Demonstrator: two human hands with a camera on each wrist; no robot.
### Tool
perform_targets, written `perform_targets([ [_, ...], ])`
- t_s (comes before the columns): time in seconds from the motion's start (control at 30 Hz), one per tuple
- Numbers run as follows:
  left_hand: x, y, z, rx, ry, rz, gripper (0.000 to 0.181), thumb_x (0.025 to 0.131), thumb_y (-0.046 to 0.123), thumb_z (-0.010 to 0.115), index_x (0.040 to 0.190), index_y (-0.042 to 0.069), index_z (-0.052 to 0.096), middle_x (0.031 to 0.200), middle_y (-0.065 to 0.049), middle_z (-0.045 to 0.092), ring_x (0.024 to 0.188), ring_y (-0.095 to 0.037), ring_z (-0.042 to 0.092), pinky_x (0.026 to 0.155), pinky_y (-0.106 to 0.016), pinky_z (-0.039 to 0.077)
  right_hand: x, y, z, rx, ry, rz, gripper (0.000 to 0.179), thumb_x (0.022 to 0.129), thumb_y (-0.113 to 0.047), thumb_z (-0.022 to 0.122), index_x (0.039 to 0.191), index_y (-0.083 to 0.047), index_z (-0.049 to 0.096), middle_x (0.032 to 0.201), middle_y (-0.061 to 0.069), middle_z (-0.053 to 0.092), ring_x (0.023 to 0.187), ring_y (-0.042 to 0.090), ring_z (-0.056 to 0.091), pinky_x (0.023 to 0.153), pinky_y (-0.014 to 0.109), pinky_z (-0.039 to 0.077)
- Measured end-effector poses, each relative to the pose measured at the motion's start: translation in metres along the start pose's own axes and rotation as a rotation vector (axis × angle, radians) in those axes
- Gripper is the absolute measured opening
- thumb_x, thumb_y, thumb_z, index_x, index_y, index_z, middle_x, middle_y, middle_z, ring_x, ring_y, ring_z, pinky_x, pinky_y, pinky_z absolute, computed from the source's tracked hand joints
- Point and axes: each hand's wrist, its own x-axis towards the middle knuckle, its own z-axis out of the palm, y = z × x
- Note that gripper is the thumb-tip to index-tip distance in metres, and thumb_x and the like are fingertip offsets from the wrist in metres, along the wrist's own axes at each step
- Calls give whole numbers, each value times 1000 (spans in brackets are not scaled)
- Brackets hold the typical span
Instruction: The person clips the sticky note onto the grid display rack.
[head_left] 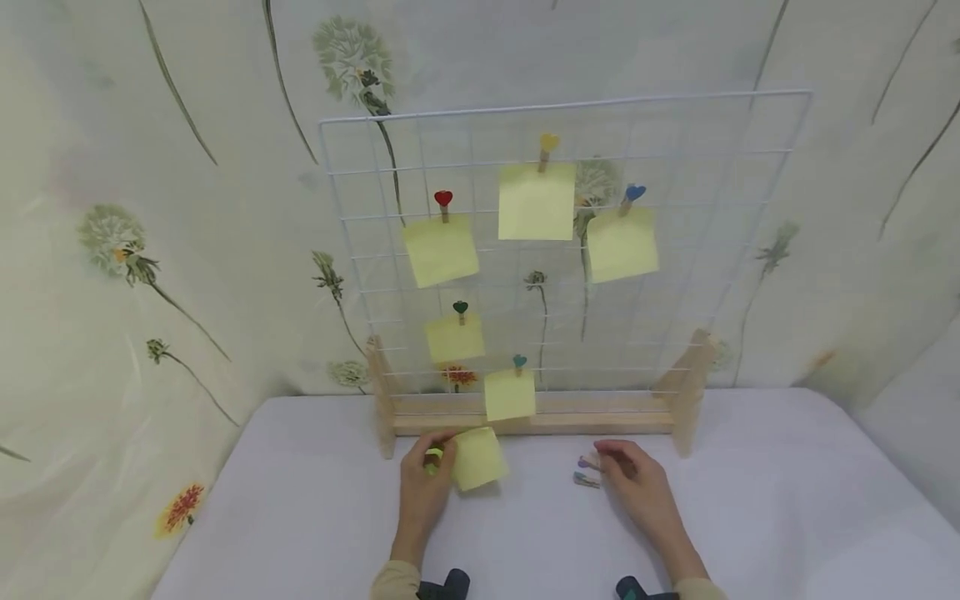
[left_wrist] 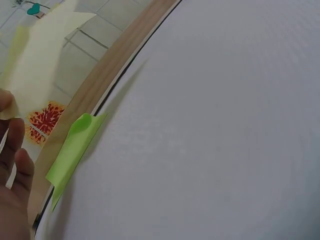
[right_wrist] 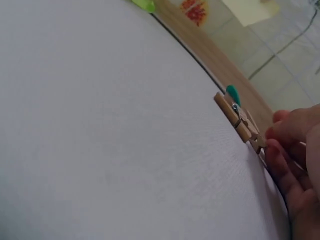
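Note:
My left hand (head_left: 426, 487) pinches a pale yellow sticky note (head_left: 480, 458) by its left edge, held just above the table. A curled bright green sticky note (left_wrist: 75, 150) lies on the table beside that hand. With thumb and forefinger, my right hand (head_left: 641, 492) pinches the end of a small wooden clothespin (head_left: 588, 462) with a purple top, low over the table. A second clothespin (head_left: 587, 480), with a teal top, lies just in front of it; in the right wrist view this clothespin (right_wrist: 232, 117) partly hides the pinched one.
A white wire grid (head_left: 675, 250) stands on a wooden base (head_left: 540, 423) behind both hands. Several yellow notes, such as the top one (head_left: 536, 204), hang on it from clothespins with coloured heart tops. A white cloth (head_left: 540, 533) covers the table; floral fabric (head_left: 187, 333) hangs behind.

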Motion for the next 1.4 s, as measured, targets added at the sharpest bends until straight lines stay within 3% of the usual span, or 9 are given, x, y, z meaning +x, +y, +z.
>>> perform_targets([
  [0.2,5,13,12,-93,-6,20,17,89,11,63,104,19,66,98,2,67,87,-9,57,66,-20,47,9,7,-2,-25,-25,-38,22,89,-23,65,111,-20,64,100,-5,67,87,1,58,73,16,48],
  [0.33,7,33,22,-135,-16,52,18,88,5,63,105,10,66,95,-6,67,85,-11,58,65,-22,49,9,6,-1,-10,-58,-21,25,85,-25,69,110,-20,65,90,-7,65,76,1,55,66,19,48],
  [0.43,9,53,25,-174,-29,64,18,87,1,62,105,2,65,97,-13,66,86,-14,59,66,-24,50,8,3,1,5,-71,-6,25,84,-27,70,108,-21,65,86,-6,63,73,2,55,65,20,47],
  [0.53,12,69,27,-197,-40,45,17,87,1,62,104,2,65,99,-13,67,86,-14,60,68,-24,51,8,1,4,0,-75,20,25,83,-29,71,107,-23,65,85,-7,62,71,2,54,64,20,46],
  [0.77,26,89,36,-213,-15,31,14,87,2,62,101,1,62,95,-12,66,81,-13,59,67,-23,50,9,0,10,-28,-79,-3,23,82,-25,73,104,-24,66,91,-10,62,73,1,53,65,19,46],
  [0.93,36,94,47,-262,-9,-5,12,86,3,65,90,0,54,93,-12,66,77,-14,59,66,-22,47,10,-1,12,-41,-81,-37,18,82,-23,72,99,-25,67,94,-12,61,76,0,52,67,19,46],
  [1.07,43,86,60,-252,3,-8,13,85,13,69,84,8,57,93,-5,67,79,-11,60,67,-21,47,8,-1,13,-38,-79,-32,13,82,-21,72,92,-26,66,89,-13,59,75,0,52,66,19,45],
  [1.27,57,78,79,-285,28,81,15,83,25,73,88,13,64,89,-2,69,77,-11,62,64,-21,48,9,4,13,-6,-11,6,11,87,-27,68,97,-29,63,93,-16,64,82,-1,57,69,19,47],
  [1.4,64,83,85,-309,31,90,13,82,23,73,90,14,68,89,-2,70,77,-9,62,64,-20,48,11,6,12,43,16,23,13,90,-31,63,102,-27,63,100,-13,67,93,4,61,73,19,51],
])
